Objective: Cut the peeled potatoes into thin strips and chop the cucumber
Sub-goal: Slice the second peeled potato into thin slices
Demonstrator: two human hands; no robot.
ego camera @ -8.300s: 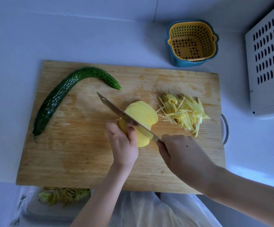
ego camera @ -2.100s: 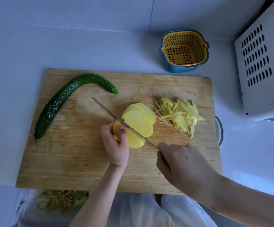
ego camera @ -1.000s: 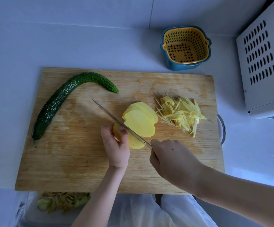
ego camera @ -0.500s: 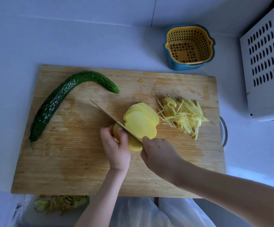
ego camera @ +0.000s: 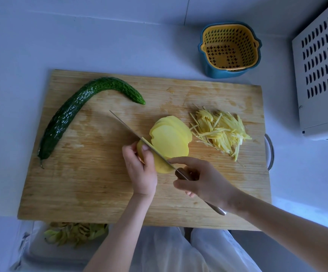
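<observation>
A peeled yellow potato [ego camera: 160,163] lies mid-board on the wooden cutting board [ego camera: 92,189], with several thin slices [ego camera: 171,138] fanned off its far side. My left hand [ego camera: 139,169] grips the uncut end. My right hand [ego camera: 202,181] holds the knife [ego camera: 131,131], index finger stretched along the blade, which rests across the potato. A pile of potato strips [ego camera: 220,130] lies to the right. The whole dark green cucumber [ego camera: 71,112] curves along the board's left side.
A yellow strainer basket in a blue bowl [ego camera: 229,50] stands behind the board at right. A white vented appliance [ego camera: 319,71] fills the right edge. Potato peels [ego camera: 75,232] sit in a container below the board's near edge.
My right hand has slid back along the knife toward me and loosened, its index finger now extended on the blade. More slices lean off the potato than eight seconds ago.
</observation>
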